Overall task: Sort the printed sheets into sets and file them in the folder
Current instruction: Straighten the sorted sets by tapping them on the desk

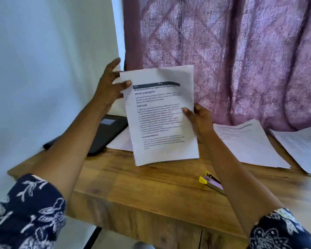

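Observation:
A set of printed sheets [162, 123] is held upright above the wooden table [151, 186], text facing me. My left hand [109, 87] pinches its upper left edge, thumb on the front and fingers behind. My right hand [199, 119] grips the right edge near the middle, thumb on the printed side. A black folder [106, 133] lies closed on the table's far left, with a white sheet [120, 142] partly under the held set. Two more stacks of printed sheets lie on the right, a middle stack [250, 144] and a far-right stack [302, 148].
A purple and yellow stapler [211, 182] lies on the table under my right forearm. A pink patterned curtain [241, 60] hangs behind the table, and a white wall [43, 69] stands to the left. The table's near edge runs diagonally below my arms.

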Available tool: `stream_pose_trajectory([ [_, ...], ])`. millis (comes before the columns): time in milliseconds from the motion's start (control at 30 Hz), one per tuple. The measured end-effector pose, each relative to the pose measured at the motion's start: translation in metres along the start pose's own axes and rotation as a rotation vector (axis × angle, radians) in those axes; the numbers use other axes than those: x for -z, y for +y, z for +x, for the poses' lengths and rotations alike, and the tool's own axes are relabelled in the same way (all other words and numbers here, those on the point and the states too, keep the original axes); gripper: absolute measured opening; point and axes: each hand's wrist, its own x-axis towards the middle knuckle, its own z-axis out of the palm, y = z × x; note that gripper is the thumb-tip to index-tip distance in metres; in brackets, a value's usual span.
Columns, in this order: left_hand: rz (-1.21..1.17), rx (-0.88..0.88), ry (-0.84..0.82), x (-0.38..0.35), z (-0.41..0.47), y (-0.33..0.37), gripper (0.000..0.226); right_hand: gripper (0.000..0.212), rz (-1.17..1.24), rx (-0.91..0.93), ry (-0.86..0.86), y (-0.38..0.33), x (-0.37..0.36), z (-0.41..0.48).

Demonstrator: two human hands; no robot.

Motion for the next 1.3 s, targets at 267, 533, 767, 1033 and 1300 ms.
stream_pose_trajectory([
  [267, 0.257, 0.843, -0.24, 0.002, -0.04, -0.126, 0.022, 0.015, -0.124, -0.215, 0.287, 0.061, -0.042, 0.034],
  [533, 0.597, 0.715, -0.104, 0.004, -0.016, -0.18, 0.039, 0.033, -0.471, -0.394, 0.089, 0.124, -0.067, 0.081],
  [767, 0.698, 0.63, 0.004, -0.01, -0.007, -0.234, 0.026, 0.032, -0.577, -0.494, -0.001, 0.172, -0.065, 0.118],
  [1033, 1.209, 0.502, -0.099, -0.024, -0.017, -0.236, 0.038, 0.042, -0.649, -0.465, -0.162, 0.201, -0.058, 0.118],
  [1300, 0.956, 0.105, -0.093, -0.114, -0.035, -0.179, 0.032, 0.045, -1.188, -0.011, -0.08, 0.107, 0.028, 0.06],
])
